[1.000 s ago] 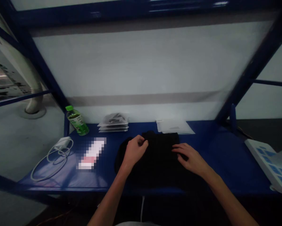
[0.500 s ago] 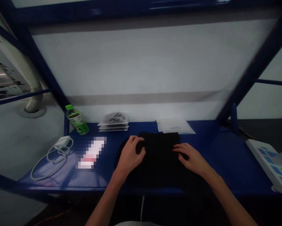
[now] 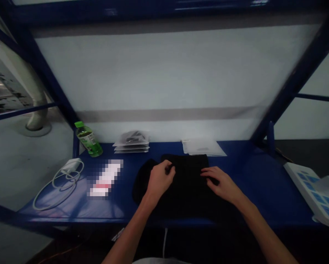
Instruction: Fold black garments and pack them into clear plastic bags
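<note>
A dark, folded piece of black cloth [image 3: 190,187] lies at the front middle of the blue table; its exact kind is too dark to make out. My left hand [image 3: 160,179] is over its left part, fingers curled toward the thumb with a dark bit of the cloth between them. My right hand [image 3: 220,183] rests on the right side of the cloth, fingers stretched out and thumb apart. Left of my left wrist, a rounded black part [image 3: 141,181] sticks out, and I cannot tell whether it belongs to the same cloth.
Behind the cloth are a stack of clear bags [image 3: 131,143] with dark contents and a whitish bag [image 3: 203,147]. On the left stand a green drink bottle [image 3: 89,141] and a white charger with cable [image 3: 70,167]. A tissue box [image 3: 310,187] sits far right. Blue frame posts [image 3: 284,95] flank the table.
My left hand has moved right across the cloth and its fingers have drawn closer together. More of the rounded black part shows at the left. My right hand is nearly still.
</note>
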Action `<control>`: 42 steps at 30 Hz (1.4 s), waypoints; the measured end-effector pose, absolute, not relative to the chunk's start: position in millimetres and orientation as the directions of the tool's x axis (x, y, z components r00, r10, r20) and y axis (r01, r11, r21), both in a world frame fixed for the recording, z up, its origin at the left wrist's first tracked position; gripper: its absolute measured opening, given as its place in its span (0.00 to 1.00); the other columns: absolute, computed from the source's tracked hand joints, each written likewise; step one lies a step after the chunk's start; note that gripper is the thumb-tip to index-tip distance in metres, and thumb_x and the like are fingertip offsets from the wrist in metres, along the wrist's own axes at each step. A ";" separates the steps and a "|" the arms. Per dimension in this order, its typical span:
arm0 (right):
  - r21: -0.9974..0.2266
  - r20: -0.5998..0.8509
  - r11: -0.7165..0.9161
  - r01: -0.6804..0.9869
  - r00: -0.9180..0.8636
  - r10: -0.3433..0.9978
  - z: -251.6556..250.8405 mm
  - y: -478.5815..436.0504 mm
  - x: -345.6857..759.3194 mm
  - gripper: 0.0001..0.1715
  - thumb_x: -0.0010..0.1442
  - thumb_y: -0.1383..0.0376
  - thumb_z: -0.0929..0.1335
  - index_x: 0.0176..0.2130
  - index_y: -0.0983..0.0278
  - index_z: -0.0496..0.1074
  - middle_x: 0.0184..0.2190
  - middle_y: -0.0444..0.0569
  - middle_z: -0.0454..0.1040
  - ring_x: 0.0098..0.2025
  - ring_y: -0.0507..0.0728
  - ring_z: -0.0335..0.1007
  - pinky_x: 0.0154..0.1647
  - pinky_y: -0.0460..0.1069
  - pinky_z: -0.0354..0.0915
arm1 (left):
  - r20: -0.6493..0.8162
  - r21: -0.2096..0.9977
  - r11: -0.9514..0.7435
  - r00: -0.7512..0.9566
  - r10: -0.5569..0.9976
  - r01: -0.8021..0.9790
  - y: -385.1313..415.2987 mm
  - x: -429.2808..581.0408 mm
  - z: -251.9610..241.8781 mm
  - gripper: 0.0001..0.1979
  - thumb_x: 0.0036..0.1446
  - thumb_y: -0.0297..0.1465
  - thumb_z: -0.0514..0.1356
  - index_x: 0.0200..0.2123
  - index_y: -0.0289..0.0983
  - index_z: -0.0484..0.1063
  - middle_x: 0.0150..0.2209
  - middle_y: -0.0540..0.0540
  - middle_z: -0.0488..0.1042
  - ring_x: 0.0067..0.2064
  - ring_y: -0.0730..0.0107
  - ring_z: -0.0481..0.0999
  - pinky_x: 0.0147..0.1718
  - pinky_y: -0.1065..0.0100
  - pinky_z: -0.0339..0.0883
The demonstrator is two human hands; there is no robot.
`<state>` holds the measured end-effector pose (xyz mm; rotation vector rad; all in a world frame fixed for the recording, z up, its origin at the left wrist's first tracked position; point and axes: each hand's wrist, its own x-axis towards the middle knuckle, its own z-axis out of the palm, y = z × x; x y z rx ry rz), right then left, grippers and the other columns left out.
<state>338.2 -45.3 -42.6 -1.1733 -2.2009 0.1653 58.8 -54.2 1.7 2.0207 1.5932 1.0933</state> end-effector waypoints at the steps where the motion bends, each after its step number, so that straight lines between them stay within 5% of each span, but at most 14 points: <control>1: -0.388 0.471 0.596 0.704 -0.404 0.784 -42.3 -45.2 338.1 0.15 0.60 0.68 0.64 0.44 0.57 0.77 0.49 0.50 0.77 0.52 0.61 0.71 0.52 0.59 0.70 | 0.338 0.748 -0.282 0.020 0.941 0.600 -53.0 51.0 4.4 0.07 0.62 0.35 0.56 0.37 0.39 0.72 0.31 0.51 0.76 0.30 0.70 0.76 0.29 0.72 0.64; 5: -0.388 0.482 0.589 0.709 -0.388 0.785 -40.6 -45.6 338.0 0.15 0.60 0.68 0.64 0.43 0.58 0.77 0.49 0.50 0.76 0.52 0.61 0.70 0.53 0.60 0.69 | 0.262 0.858 -0.146 -0.175 0.949 0.492 -50.7 8.0 12.3 0.09 0.61 0.37 0.55 0.35 0.38 0.70 0.30 0.50 0.75 0.29 0.68 0.77 0.26 0.72 0.64; 12: -0.402 0.499 0.574 0.713 -0.355 0.790 -39.7 -45.8 334.4 0.14 0.59 0.68 0.64 0.41 0.57 0.77 0.49 0.49 0.76 0.52 0.62 0.70 0.52 0.61 0.70 | 0.172 0.532 0.140 -0.268 0.948 0.835 -54.5 -59.7 -5.8 0.11 0.58 0.37 0.56 0.38 0.39 0.75 0.36 0.45 0.79 0.40 0.53 0.78 0.38 0.61 0.67; 16: -0.379 0.507 0.583 0.719 -0.365 0.780 -39.2 -45.0 330.8 0.14 0.59 0.69 0.63 0.39 0.58 0.77 0.49 0.49 0.76 0.52 0.62 0.70 0.52 0.60 0.69 | 0.396 0.487 -0.030 -0.190 0.898 0.873 -59.5 -59.3 -4.3 0.17 0.56 0.29 0.56 0.49 0.37 0.71 0.48 0.42 0.76 0.49 0.54 0.75 0.47 0.59 0.67; 20: -0.327 0.534 0.581 0.746 -0.361 0.765 -31.6 -48.0 328.8 0.14 0.63 0.66 0.64 0.43 0.58 0.78 0.49 0.49 0.77 0.50 0.62 0.70 0.51 0.60 0.69 | 0.605 0.419 -0.294 -0.022 0.796 0.859 -64.2 -41.6 14.7 0.15 0.59 0.25 0.53 0.47 0.40 0.72 0.48 0.45 0.74 0.50 0.60 0.74 0.51 0.61 0.66; 25: -0.268 0.526 0.547 0.793 -0.355 0.773 -22.3 -52.7 328.5 0.12 0.64 0.56 0.67 0.43 0.55 0.79 0.50 0.49 0.76 0.49 0.63 0.69 0.50 0.61 0.67 | 0.410 0.331 -0.504 0.360 0.838 0.798 -54.5 -34.9 21.2 0.16 0.61 0.25 0.54 0.49 0.42 0.74 0.52 0.48 0.75 0.52 0.61 0.73 0.53 0.60 0.65; 31: -0.231 0.412 0.575 0.785 -0.456 0.789 -29.1 -52.3 331.7 0.15 0.61 0.51 0.69 0.45 0.51 0.79 0.55 0.49 0.73 0.52 0.65 0.67 0.49 0.63 0.68 | 0.229 0.277 -0.451 0.398 0.888 0.848 -36.7 -47.0 11.1 0.17 0.58 0.27 0.58 0.52 0.39 0.73 0.48 0.43 0.75 0.50 0.56 0.72 0.51 0.56 0.66; 36: -0.250 0.413 0.580 0.775 -0.456 0.788 -26.0 -56.8 327.9 0.09 0.61 0.57 0.70 0.42 0.52 0.79 0.60 0.47 0.68 0.55 0.65 0.65 0.51 0.62 0.67 | 0.287 0.316 -0.455 0.373 0.882 0.832 -37.3 -47.7 14.3 0.06 0.56 0.26 0.59 0.38 0.40 0.73 0.42 0.46 0.73 0.45 0.59 0.72 0.45 0.60 0.67; 42: -0.237 0.550 0.580 0.779 -0.385 0.741 -11.3 -70.2 327.7 0.06 0.61 0.66 0.66 0.37 0.56 0.74 0.56 0.48 0.71 0.56 0.65 0.64 0.52 0.63 0.65 | 0.440 0.447 -0.531 0.340 0.831 0.720 -55.9 -44.8 28.2 0.05 0.57 0.25 0.57 0.34 0.40 0.68 0.44 0.47 0.74 0.47 0.63 0.73 0.47 0.62 0.66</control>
